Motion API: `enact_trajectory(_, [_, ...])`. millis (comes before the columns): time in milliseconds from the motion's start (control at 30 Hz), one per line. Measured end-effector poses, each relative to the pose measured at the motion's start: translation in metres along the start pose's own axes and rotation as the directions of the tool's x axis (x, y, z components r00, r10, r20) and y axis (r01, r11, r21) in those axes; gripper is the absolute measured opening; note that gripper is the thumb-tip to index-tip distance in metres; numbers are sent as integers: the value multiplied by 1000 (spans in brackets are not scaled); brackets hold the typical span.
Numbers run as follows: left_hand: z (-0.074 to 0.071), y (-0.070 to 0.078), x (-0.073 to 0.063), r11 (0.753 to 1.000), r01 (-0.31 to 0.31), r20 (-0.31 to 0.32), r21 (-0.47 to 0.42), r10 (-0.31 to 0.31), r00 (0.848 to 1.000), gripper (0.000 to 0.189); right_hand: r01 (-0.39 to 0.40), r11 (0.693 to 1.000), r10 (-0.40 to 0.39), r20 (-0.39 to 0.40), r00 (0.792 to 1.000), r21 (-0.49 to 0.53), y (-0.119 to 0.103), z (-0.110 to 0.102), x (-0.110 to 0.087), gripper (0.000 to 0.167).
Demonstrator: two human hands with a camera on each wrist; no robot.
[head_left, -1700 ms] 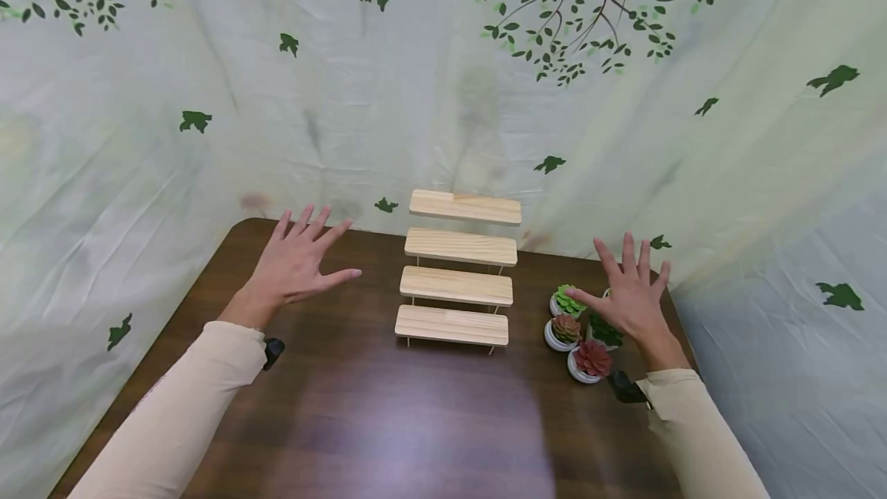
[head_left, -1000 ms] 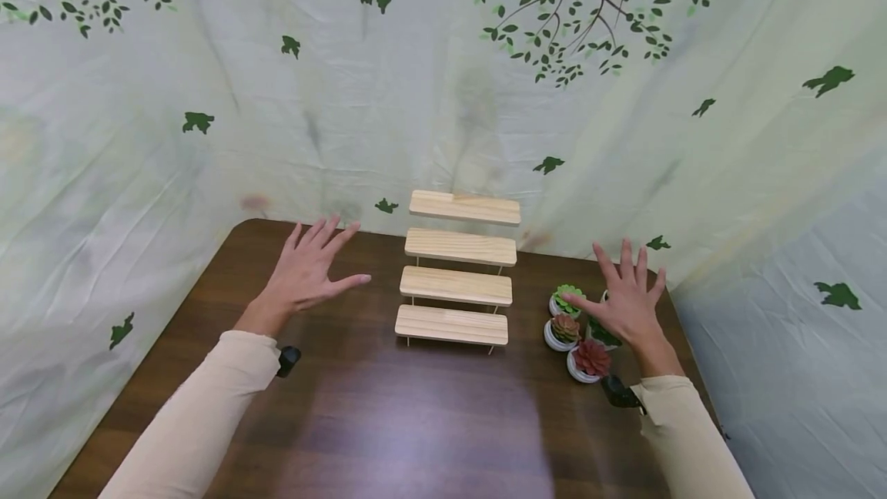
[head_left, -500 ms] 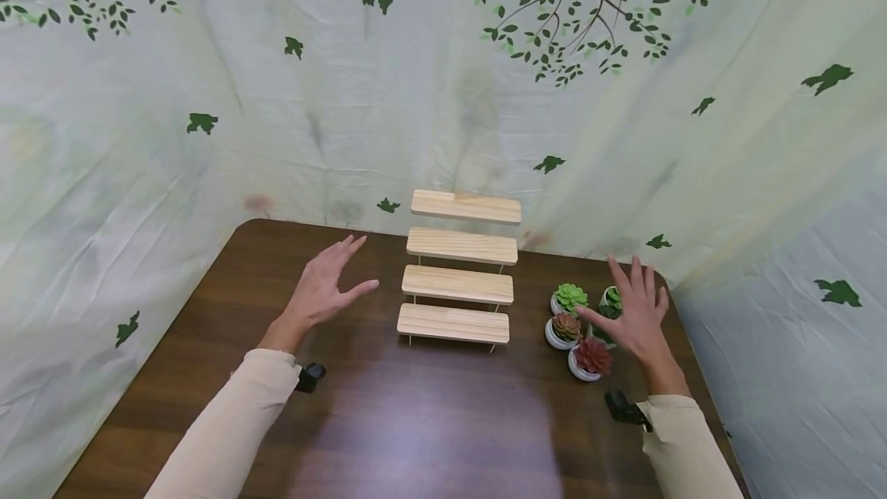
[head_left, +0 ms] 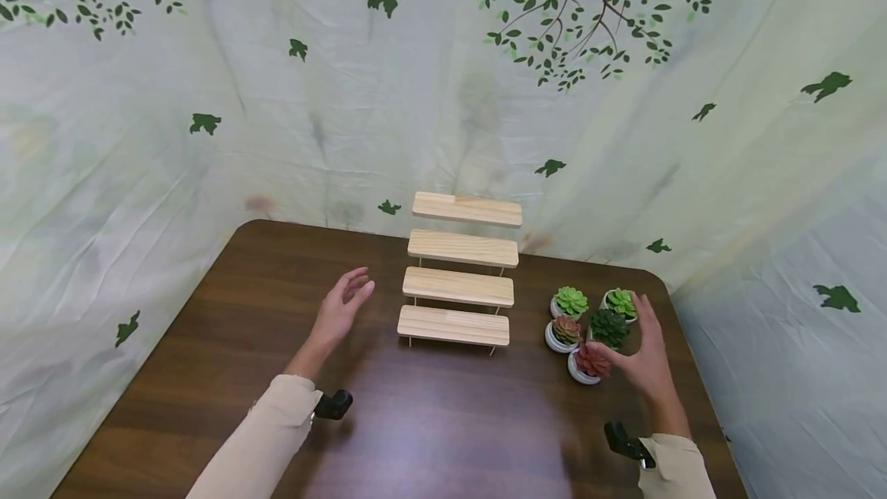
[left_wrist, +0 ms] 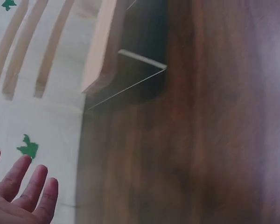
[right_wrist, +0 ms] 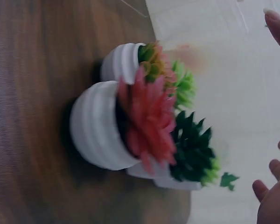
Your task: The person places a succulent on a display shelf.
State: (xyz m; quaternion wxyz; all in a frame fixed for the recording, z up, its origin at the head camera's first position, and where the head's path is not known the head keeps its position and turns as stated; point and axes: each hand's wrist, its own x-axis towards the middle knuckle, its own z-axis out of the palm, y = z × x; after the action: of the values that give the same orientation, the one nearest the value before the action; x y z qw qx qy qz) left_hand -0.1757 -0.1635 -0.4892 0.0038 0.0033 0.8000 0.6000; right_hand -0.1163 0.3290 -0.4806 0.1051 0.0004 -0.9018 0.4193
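Note:
Several small potted succulents stand grouped on the right of the table: a red one [head_left: 591,360], a brownish-red one [head_left: 566,329], a dark green one [head_left: 608,327] and two bright green ones. My right hand [head_left: 650,356] is just right of them, thumb and fingers apart around nothing, thumb overlapping the red plant in the head view. In the right wrist view, the red succulent [right_wrist: 151,119] in its ribbed white pot looms nearest. My left hand [head_left: 339,313] hovers left of a stepped wooden shelf stand [head_left: 453,326], fingers loosely bent and holding nothing.
The stand has several pale plank tiers on thin legs, reaching toward the back edge of the dark wooden table [head_left: 416,430]. A pale cloth backdrop [head_left: 443,98] with printed leaves hangs behind and at both sides.
Both hands have drawn back toward the near side; the left has also moved right toward the stand. Their fingers were widely spread and now bend more. The right hand uncovers the rear plants.

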Motion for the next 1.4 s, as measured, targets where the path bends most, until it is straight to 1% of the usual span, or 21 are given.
enact_trajectory(100, [8, -7, -3, 998, 36, -22, -55, -37, 999, 48, -20, 999, 21, -40, 999, 34, 5, 4, -8, 106])
enact_trajectory(167, [12, -11, -5, 989, 71, -21, -128, -74, 997, 47, -34, 998, 37, -72, 997, 51, 8, 7, -14, 105])
enact_trajectory(233, [16, -15, -8, 971, 120, -11, -209, -125, 992, 48, -48, 996, 56, -115, 992, 74, 10, 11, -19, 102])
enact_trajectory(300, [20, -19, -11, 942, 170, 8, -289, -175, 985, 49, -69, 990, 89, -165, 982, 124, 12, 16, -24, 99])
enact_trajectory(367, [23, -23, -14, 916, 209, 27, -342, -213, 977, 50, -91, 978, 132, -221, 966, 186, 13, 22, -31, 95])
enact_trajectory(433, [27, -27, -16, 892, 231, 40, -388, -234, 971, 50, -110, 966, 175, -279, 944, 233, 14, 28, -39, 91])
enact_trajectory(533, [33, -33, -18, 866, 248, 50, -434, -252, 966, 51, -120, 955, 215, -356, 909, 270, 19, 39, -50, 87])
enact_trajectory(633, [38, -37, -20, 847, 260, 52, -464, -267, 962, 51, -119, 949, 233, -396, 888, 292, 24, 48, -57, 85])
enact_trajectory(733, [43, -42, -22, 836, 274, 63, -476, -278, 959, 49, -126, 935, 258, -396, 881, 330, 29, 56, -61, 83])
enact_trajectory(900, [53, -52, -26, 813, 296, 85, -501, -294, 952, 47, -176, 906, 322, -357, 877, 385, 39, 64, -67, 83])
enact_trajectory(933, [55, -54, -27, 812, 298, 89, -502, -294, 952, 47, -182, 901, 330, -347, 878, 394, 40, 65, -68, 83])
enact_trajectory(1000, [58, -57, -28, 805, 311, 86, -506, -311, 946, 46, -202, 888, 350, -322, 880, 413, 41, 69, -69, 85])
enact_trajectory(1100, [62, -60, -29, 786, 330, 75, -523, -343, 936, 44, -225, 870, 369, -277, 887, 439, 46, 75, -70, 86])
enact_trajectory(1133, [63, -60, -28, 783, 331, 74, -526, -346, 935, 44, -229, 865, 373, -267, 889, 447, 47, 76, -69, 86])
enact_trajectory(1200, [66, -61, -27, 766, 337, 75, -547, -356, 931, 44, -243, 855, 386, -250, 888, 459, 51, 78, -69, 86])
enact_trajectory(1233, [68, -61, -27, 757, 338, 77, -559, -358, 931, 44, -248, 851, 390, -244, 888, 462, 52, 79, -68, 86])
enact_trajectory(1300, [70, -62, -26, 753, 336, 86, -565, -351, 932, 45, -258, 851, 394, -233, 889, 457, 54, 80, -68, 86])
enact_trajectory(1400, [72, -64, -26, 736, 341, 82, -585, -365, 927, 42, -270, 853, 392, -206, 896, 447, 55, 82, -66, 85])
